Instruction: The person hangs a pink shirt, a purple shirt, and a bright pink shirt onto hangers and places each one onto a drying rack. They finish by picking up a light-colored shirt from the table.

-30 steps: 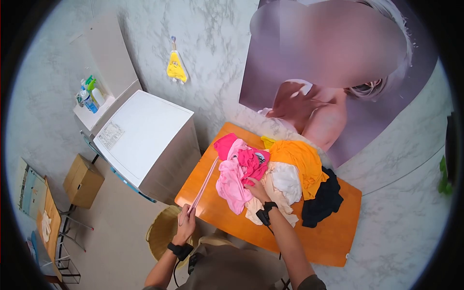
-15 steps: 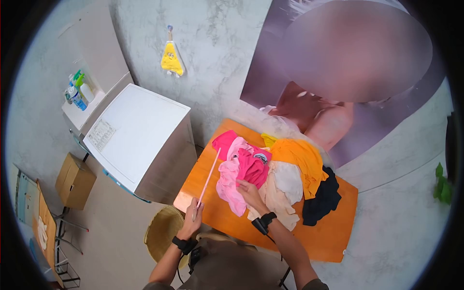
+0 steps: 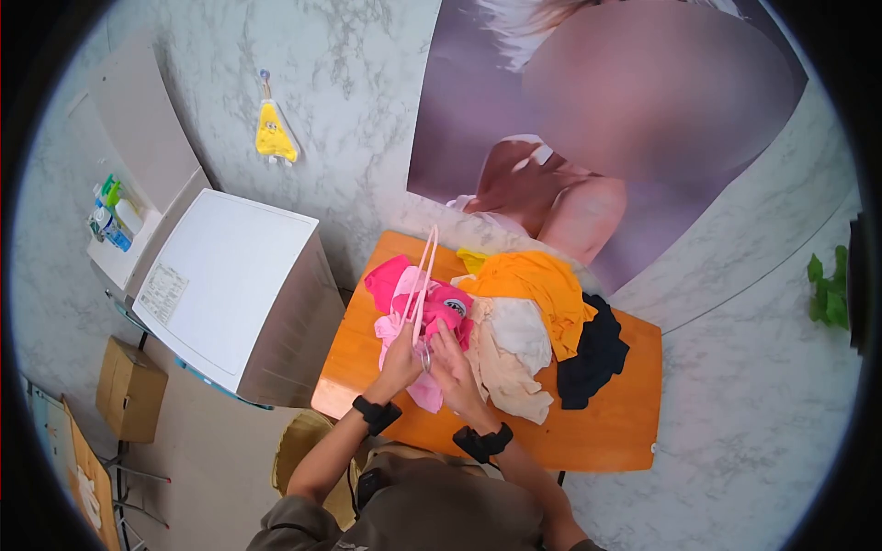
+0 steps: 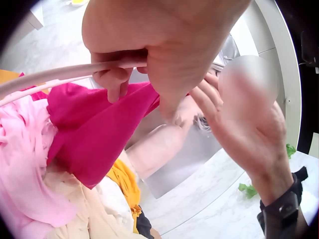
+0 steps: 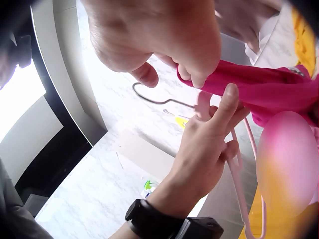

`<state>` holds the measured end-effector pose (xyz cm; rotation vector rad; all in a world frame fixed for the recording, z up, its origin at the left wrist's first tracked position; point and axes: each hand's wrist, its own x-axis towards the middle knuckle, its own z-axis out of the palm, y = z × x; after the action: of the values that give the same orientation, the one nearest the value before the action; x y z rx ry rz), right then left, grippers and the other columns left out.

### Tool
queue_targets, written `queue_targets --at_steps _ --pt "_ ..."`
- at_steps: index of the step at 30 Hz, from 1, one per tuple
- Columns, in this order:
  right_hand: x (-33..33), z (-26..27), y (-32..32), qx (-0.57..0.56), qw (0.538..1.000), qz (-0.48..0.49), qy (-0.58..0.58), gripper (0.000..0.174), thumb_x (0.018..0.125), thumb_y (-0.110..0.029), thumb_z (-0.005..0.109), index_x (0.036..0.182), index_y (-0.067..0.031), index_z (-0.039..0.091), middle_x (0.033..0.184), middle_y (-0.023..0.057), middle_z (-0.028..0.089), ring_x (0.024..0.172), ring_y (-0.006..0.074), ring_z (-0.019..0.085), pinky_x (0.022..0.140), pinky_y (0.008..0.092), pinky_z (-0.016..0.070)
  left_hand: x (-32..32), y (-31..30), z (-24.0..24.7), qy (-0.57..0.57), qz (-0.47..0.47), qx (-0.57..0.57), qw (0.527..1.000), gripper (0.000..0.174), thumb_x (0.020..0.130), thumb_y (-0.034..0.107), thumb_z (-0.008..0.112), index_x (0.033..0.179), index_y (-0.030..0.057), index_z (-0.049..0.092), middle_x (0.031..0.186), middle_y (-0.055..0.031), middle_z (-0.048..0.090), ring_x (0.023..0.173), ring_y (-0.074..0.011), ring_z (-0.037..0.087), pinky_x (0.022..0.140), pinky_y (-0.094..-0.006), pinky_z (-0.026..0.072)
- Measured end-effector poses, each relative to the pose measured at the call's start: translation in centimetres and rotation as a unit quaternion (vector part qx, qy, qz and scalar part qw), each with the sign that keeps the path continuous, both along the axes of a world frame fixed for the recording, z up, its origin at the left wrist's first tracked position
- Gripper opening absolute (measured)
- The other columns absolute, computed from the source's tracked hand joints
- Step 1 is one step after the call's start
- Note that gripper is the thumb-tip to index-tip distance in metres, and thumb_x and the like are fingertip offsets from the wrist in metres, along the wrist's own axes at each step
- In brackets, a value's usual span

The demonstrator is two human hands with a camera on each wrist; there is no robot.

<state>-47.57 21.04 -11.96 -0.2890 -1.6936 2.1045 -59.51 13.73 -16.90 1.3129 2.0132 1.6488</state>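
My left hand (image 3: 401,364) grips a pale pink clothes hanger (image 3: 428,280), whose long loop stands up over the clothes in the head view. Its bare metal hook (image 5: 149,101) sticks out past the same hand in the right wrist view. Close beside it, my right hand (image 3: 457,378) pinches an edge of a hot pink garment (image 5: 269,92) with a round print. That cloth stretches down from the fingers to the pile. Under both hands lies a light pink garment (image 3: 424,393). Cream (image 3: 516,381), white (image 3: 522,329), orange (image 3: 537,280) and black clothes (image 3: 593,363) heap to the right.
The clothes lie on an orange-brown wooden table (image 3: 606,445) against a marbled wall. Left of it stands a white-topped appliance (image 3: 230,275), with bottles (image 3: 115,216) behind. A wicker basket (image 3: 292,445) is on the floor below the table's left corner. A cardboard box (image 3: 131,390) stands farther left.
My left hand has brought the hanger from the table's left edge rightward over the clothes. The right hand has moved left to meet it, lifting part of the hot pink garment. The head view has shifted.
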Motion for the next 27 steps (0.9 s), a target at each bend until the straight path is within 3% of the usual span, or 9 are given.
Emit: queue_targets --at_steps 4,6,12,14,19,22,24,26,27 --pt "0.0 2.2 1.7 -0.019 0.999 -0.047 0.017 0.067 0.09 0.007 0.042 0.149 0.0028 0.013 0.155 0.0182 0.017 0.144 0.0262 0.021 0.113 0.0332 0.0215 0.2 3.9 0.4 -0.037 0.016 -0.062 0.997 0.05 0.076 0.006 0.067 0.121 0.0003 0.046 0.096 -0.0216 0.062 0.087 -0.0419 0.061 0.072 -0.0419 0.0485" --pt "0.9 4.4 2.3 0.06 0.995 -0.074 -0.022 0.067 0.091 0.003 0.044 0.149 0.0044 0.012 0.154 0.0191 0.02 0.143 0.0263 0.023 0.112 0.0335 0.023 0.8 6.1 0.7 -0.023 0.03 -0.006 0.999 0.037 0.076 0.01 0.071 0.1 0.0004 0.045 0.077 -0.0252 0.059 0.076 -0.0476 0.058 0.061 -0.0491 0.0466" --pt "4.3 9.9 3.0 0.138 0.974 -0.174 -0.035 0.067 0.089 0.0 0.045 0.148 0.0072 0.013 0.153 0.0221 0.022 0.139 0.0329 0.029 0.112 0.0398 0.0262 3.8 9.6 4.8 -0.085 -0.03 0.007 0.996 0.029 0.078 0.006 0.067 0.097 0.0006 0.045 0.084 -0.0264 0.059 0.083 -0.0489 0.057 0.066 -0.0512 0.0454" --pt "6.1 11.2 3.7 0.226 0.958 -0.178 -0.019 0.073 0.085 0.006 0.043 0.149 0.0062 0.007 0.157 0.0194 0.009 0.145 0.0336 0.013 0.117 0.042 0.0122 4.4 10.1 6.0 -0.077 -0.052 0.032 0.995 0.03 0.076 0.0 0.067 0.096 0.0 0.045 0.086 -0.0266 0.055 0.085 -0.0488 0.054 0.068 -0.0488 0.0443" --pt "9.4 14.5 5.8 0.322 0.902 -0.286 -0.017 0.07 0.088 0.0 0.046 0.148 0.0087 0.01 0.158 0.0184 0.009 0.145 0.0328 0.014 0.117 0.048 0.0117 4.7 11.8 11.0 -0.017 -0.079 0.127 0.989 0.027 0.071 -0.012 0.056 0.093 -0.0014 0.043 0.082 -0.0205 0.042 0.075 -0.0421 0.045 0.065 -0.0411 0.0406" --pt "12.5 16.9 5.3 0.384 0.863 -0.327 -0.002 0.068 0.089 -0.002 0.046 0.147 0.0103 0.012 0.156 0.0212 0.013 0.144 0.0325 0.018 0.116 0.0481 0.0139 4.7 12.0 15.2 0.054 -0.074 0.166 0.982 0.028 0.069 -0.014 0.055 0.093 -0.0021 0.044 0.082 -0.0197 0.042 0.074 -0.0397 0.044 0.068 -0.036 0.0403" --pt "15.4 19.0 2.0 0.39 0.847 -0.362 -0.011 0.067 0.087 -0.001 0.046 0.146 0.0111 0.016 0.154 0.0239 0.016 0.142 0.0353 0.023 0.116 0.0486 0.017 6.0 10.0 18.4 0.03 -0.083 0.192 0.977 0.026 0.072 -0.014 0.055 0.092 -0.0016 0.044 0.081 -0.0169 0.043 0.073 -0.0346 0.045 0.068 -0.0343 0.0403" --pt "18.8 19.8 -0.8 0.47 0.773 -0.425 -0.027 0.067 0.084 0.003 0.046 0.145 0.0106 0.019 0.152 0.0258 0.022 0.14 0.0395 0.026 0.114 0.0502 0.0201 7.8 8.1 22.2 0.012 -0.104 0.224 0.969 0.024 0.074 -0.014 0.056 0.091 -0.0011 0.044 0.081 -0.0141 0.044 0.072 -0.0295 0.046 0.069 -0.0325 0.0404" --pt "20.2 20.0 -1.6 0.47 0.764 -0.44 -0.026 0.067 0.084 0.003 0.046 0.145 0.0106 0.019 0.152 0.0258 0.022 0.14 0.0395 0.026 0.114 0.0502 0.0201 8.9 7.0 24.3 -0.051 -0.143 0.222 0.963 0.02 0.078 -0.011 0.056 0.089 0.0001 0.044 0.081 -0.011 0.044 0.072 -0.0236 0.045 0.069 -0.0305 0.04"
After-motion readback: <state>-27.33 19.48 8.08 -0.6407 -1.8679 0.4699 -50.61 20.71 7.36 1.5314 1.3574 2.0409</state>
